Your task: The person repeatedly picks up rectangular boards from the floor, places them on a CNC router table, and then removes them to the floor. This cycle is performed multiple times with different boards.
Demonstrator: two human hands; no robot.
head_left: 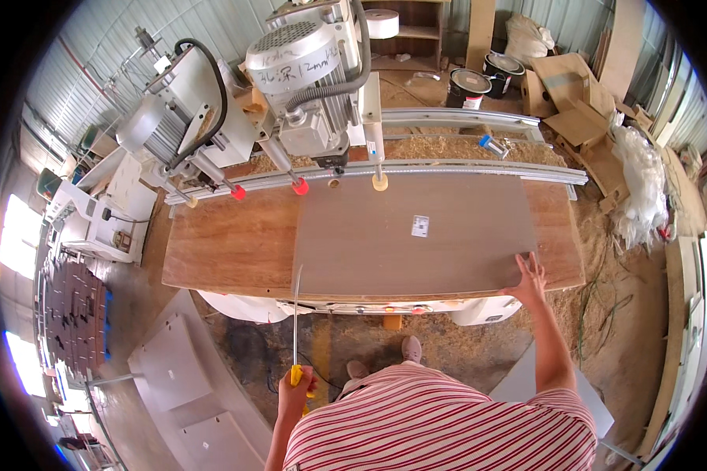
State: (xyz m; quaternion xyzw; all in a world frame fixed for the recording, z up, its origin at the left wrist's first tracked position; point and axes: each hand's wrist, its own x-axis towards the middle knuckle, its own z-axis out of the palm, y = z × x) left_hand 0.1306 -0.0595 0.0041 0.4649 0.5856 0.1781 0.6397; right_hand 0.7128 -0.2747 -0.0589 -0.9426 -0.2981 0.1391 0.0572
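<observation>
Grey-brown and flat, the panel lay on our wooden desk, a white label on its upper face. We had our left hand wrapped around a yellow tool, its thin metal strip reaching the panel's left front corner. Our right hand spread wide at the right front corner. Beyond stood a machine motor.

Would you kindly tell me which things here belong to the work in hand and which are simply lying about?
Seemingly in use:
- yellow-handled tool, in the left hand
- grey-brown panel, right hand at its near right corner
- wooden worktop beneath

Apparently lying about:
- small blue cylinder
- black buckets
- cardboard
- clear plastic
</observation>
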